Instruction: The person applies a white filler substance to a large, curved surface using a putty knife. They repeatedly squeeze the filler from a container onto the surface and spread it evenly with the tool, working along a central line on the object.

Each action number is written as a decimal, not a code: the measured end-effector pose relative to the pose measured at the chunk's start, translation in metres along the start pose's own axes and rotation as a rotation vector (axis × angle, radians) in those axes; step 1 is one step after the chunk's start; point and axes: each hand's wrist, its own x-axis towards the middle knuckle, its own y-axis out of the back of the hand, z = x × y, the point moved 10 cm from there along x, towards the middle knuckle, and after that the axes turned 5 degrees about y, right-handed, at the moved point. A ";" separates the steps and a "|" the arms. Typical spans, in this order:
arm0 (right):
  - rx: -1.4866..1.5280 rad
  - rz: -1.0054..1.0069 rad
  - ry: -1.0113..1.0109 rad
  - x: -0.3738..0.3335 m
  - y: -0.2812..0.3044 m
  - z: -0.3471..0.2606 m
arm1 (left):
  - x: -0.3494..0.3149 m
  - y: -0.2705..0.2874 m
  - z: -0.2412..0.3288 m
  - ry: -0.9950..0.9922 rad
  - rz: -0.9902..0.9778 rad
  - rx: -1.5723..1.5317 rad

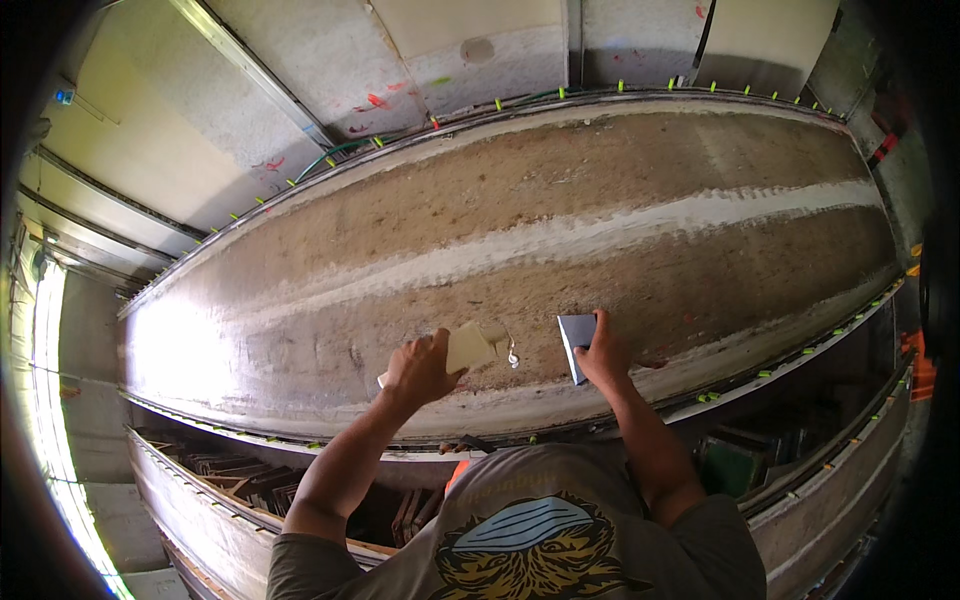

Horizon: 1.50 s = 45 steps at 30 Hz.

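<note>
Left hand clamped on a cream flat spreader; right hand clamped on a grey rectangular blade. Both rest on a rough brown hull mould, a pale streak running beyond them.

Figure: the wearer's own body seen from above. A short-sleeved T-shirt in faded grey-brown covers the torso and shoulders; both sleeves end above the elbow, leaving the forearms bare. The chest carries a printed graphic: a pale blue pleated face mask shape with thin white outlines, set over a yellow-and-black shaggy figure. Faint lettering arcs above the graphic. Left hand and right hand are bare, without gloves, rings or watch.
</note>
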 end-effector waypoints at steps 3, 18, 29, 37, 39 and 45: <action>0.037 -0.029 -0.022 0.000 0.002 -0.003 | 0.015 0.017 -0.013 0.065 0.063 0.025; -0.101 -0.054 0.087 0.000 -0.010 -0.048 | -0.087 -0.016 -0.133 0.353 0.435 -0.614; 0.317 0.059 0.124 0.028 -0.114 -0.114 | -0.114 -0.057 -0.138 0.350 0.422 -0.816; 0.059 0.343 -0.175 0.029 0.031 0.139 | -0.117 -0.065 -0.152 0.332 0.392 -0.837; -0.118 0.265 -0.145 0.032 0.076 0.115 | -0.121 -0.065 -0.154 0.335 0.400 -0.845; -0.516 0.318 0.080 0.011 -0.028 -0.005 | -0.116 -0.060 -0.145 0.280 0.352 -0.860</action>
